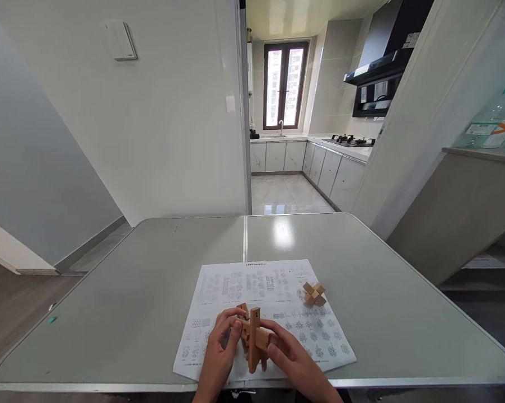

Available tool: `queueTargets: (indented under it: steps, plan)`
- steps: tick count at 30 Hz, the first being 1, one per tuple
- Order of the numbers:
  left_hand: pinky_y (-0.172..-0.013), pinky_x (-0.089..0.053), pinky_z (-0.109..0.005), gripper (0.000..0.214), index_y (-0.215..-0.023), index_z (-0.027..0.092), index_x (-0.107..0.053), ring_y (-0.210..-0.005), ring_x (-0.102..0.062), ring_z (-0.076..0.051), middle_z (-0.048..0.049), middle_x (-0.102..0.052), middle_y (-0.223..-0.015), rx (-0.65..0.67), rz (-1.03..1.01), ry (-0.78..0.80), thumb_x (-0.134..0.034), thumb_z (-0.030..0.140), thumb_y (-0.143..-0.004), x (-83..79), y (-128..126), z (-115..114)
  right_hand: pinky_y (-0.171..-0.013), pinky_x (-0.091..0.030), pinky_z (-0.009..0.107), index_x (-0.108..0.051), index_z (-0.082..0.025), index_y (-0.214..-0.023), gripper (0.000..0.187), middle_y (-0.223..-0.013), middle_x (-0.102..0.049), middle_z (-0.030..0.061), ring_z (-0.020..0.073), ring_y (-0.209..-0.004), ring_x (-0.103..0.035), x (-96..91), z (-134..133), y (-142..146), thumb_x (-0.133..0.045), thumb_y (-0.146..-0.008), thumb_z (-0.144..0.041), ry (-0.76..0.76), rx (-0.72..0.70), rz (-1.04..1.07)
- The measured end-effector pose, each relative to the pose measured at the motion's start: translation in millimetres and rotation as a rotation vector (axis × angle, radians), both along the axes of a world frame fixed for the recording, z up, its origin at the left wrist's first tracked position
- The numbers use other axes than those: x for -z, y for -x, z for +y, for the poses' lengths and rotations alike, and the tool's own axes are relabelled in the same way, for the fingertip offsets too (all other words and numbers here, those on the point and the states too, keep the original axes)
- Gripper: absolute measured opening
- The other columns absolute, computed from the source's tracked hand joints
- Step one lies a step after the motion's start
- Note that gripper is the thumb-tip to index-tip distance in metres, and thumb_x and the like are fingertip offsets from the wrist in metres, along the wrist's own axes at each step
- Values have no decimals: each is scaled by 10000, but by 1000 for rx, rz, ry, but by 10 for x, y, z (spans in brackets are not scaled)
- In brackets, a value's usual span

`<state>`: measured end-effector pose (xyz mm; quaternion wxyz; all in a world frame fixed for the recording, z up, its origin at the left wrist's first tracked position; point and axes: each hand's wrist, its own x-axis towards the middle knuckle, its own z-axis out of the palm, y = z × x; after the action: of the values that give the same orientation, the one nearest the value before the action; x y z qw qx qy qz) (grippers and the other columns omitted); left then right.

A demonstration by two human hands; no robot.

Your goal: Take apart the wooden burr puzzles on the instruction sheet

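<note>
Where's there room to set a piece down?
Bare tabletop: right of the printed sheet, out to the metal rim, and beyond the sheet's far edge. Crowded: the sheet's near middle, where left hand and right hand hold wooden pieces.

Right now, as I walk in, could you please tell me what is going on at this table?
A person holds a cluster of crossed wooden pieces between the left hand and the right hand, above a printed sheet spread on the table. A separate wooden assembly sits near the sheet's right edge, with neither hand touching it.
</note>
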<state>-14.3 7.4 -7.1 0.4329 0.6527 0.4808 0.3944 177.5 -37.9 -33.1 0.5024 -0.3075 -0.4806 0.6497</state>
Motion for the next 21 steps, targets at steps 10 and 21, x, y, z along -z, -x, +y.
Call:
queueTargets:
  steps: [10, 21]
  plan:
    - [-1082, -467, -431, 485, -902, 227, -743, -1215, -609, -317, -101, -686, -1178, -1, -48, -9, -463, 615, -985, 38, 12, 10, -778, -495, 367, -580, -210, -1384, 599, -1000, -757, 95, 258, -895, -712, -54, 40, 79, -703, -918, -565, 27, -31, 144]
    - [-1064, -485, -447, 441, -893, 228, -735, -1142, -641, -306, -103, -687, -1148, 56, 12, -31, -488, 581, -988, 13, -5, 6, -855, -493, 412, -599, -186, -1331, 622, -920, -776, 98, 247, -820, -740, -159, 37, 151, -702, -897, -619, 61, -69, 342]
